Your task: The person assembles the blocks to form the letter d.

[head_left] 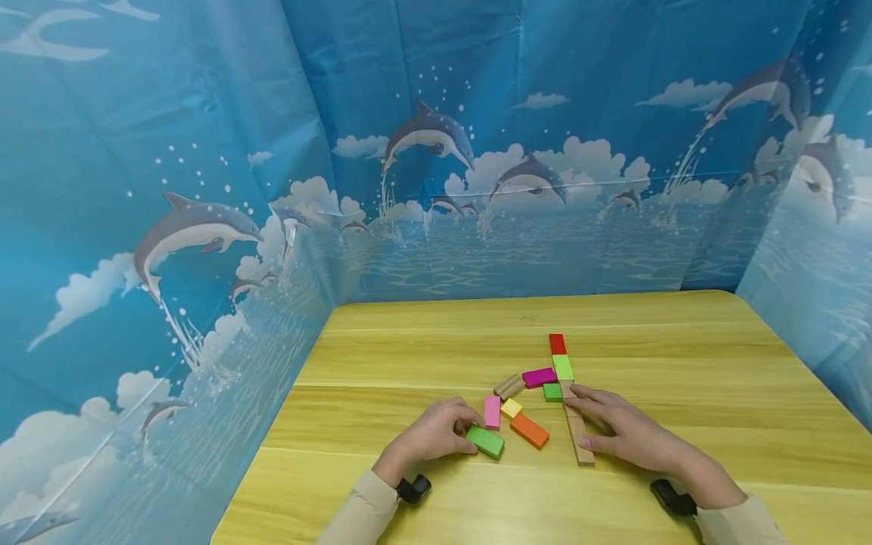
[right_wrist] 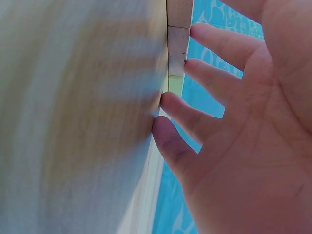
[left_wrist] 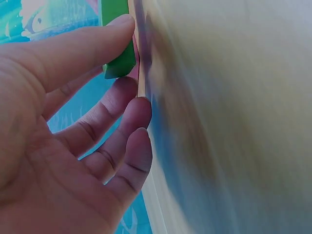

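My left hand (head_left: 437, 431) pinches a bright green block (head_left: 487, 441) at its left end, between thumb and fingers. In the left wrist view the thumb lies along the green block (left_wrist: 117, 61), and the other fingers curve close to the tabletop. A column of plain wooden blocks (head_left: 577, 435) runs away from me, continued by a light green block (head_left: 562, 367) and a red block (head_left: 557, 344). Spread along its right side are the extended fingers of my right hand (head_left: 623, 429). The right wrist view shows those fingertips right at the wooden blocks (right_wrist: 179, 46).
Left of the column lie a magenta block (head_left: 540, 378), a smaller green block (head_left: 552, 393), a grooved tan piece (head_left: 509, 387), a yellow block (head_left: 511, 409), a pink block (head_left: 492, 412) and an orange block (head_left: 529, 431). The yellow wood-grain table (head_left: 409, 341) meets a dolphin-print curtain (head_left: 436, 257) behind.
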Available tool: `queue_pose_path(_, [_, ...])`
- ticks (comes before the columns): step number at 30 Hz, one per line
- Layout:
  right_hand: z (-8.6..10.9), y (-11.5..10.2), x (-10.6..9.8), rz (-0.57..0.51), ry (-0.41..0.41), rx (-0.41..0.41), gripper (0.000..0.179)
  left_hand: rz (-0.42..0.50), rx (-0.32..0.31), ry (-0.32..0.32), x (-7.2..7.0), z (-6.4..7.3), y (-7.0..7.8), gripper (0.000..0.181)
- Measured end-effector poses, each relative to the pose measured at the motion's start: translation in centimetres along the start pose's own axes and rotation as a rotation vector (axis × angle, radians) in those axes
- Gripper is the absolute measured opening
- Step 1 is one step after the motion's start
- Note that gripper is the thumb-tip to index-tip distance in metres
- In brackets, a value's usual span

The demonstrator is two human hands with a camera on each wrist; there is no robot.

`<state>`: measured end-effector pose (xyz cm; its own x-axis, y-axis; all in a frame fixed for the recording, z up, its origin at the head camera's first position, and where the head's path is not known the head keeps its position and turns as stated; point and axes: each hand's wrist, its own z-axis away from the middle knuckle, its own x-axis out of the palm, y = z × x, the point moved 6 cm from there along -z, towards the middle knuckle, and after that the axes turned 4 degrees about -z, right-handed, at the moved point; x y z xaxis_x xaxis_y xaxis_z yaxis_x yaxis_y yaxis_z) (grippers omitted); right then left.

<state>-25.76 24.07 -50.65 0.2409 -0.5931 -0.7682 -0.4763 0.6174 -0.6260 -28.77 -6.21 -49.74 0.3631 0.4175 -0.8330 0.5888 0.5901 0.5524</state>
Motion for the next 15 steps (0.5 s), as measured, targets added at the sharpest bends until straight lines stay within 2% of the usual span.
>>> queue_pose_path(4, [0.0,0.1,0.0,0.006,0.001,0.001,0.069,0.005,0.029,-0.012,0.6,-0.5,0.6,0.035])
queue_pose_path(10, [0.1,0.0,0.1,-0.001,-0.008,0.003,0.068,0.039,0.014,-0.027,1.4,-1.1,0.8,0.035])
queue_pose_path(15, [0.0,0.0,-0.1,0.003,-0.008,0.004,0.068,0.037,0.012,-0.037,1.6,-1.5,1.2,0.031])
